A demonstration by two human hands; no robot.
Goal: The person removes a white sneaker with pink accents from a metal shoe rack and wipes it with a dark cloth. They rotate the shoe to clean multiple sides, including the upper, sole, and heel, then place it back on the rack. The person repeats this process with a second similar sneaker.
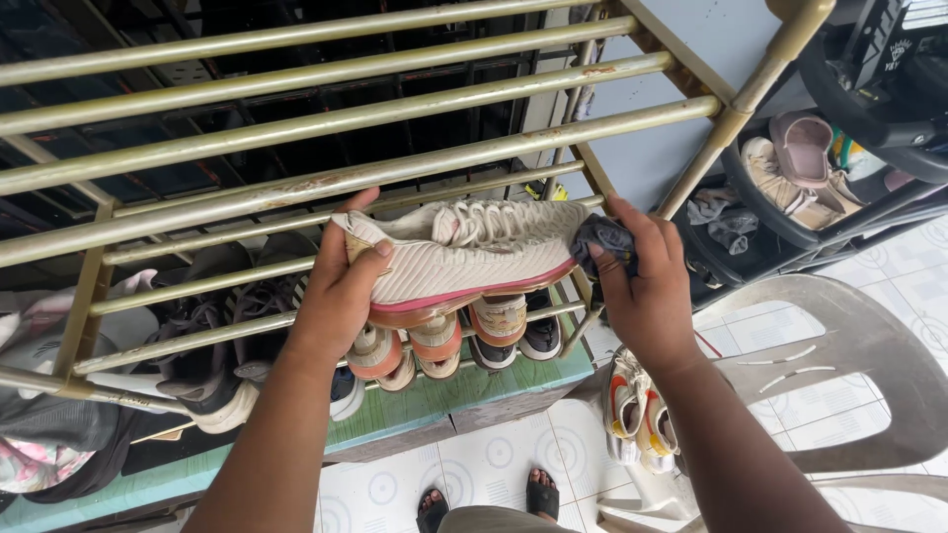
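White patterned floor tiles (pixel 494 464) lie below, with the person's feet in black sandals (pixel 487 501) at the bottom edge. Right of the right forearm stands a pale plastic chair (pixel 849 365), and a white and orange shoe (pixel 637 415) rests on it just under the right wrist.

Left hand (pixel 341 291): fingers and thumb clamped on the heel end of a cream knitted sneaker (pixel 464 252) with a pink sole edge, held on its side, laces facing away.

Right hand (pixel 647 286): fingers closed on a dark grey cloth (pixel 602 240), pressed against the toe end of the sneaker.

Beyond both hands stands a brass-coloured metal rack (pixel 326 123). Its lower bars, just below the sneaker, carry a row of shoes (pixel 449 341); dark sneakers (pixel 212 336) sit left of the left hand. Far right of the right hand, a black basket (pixel 790 232) holds pinkish shoes (pixel 800 163).
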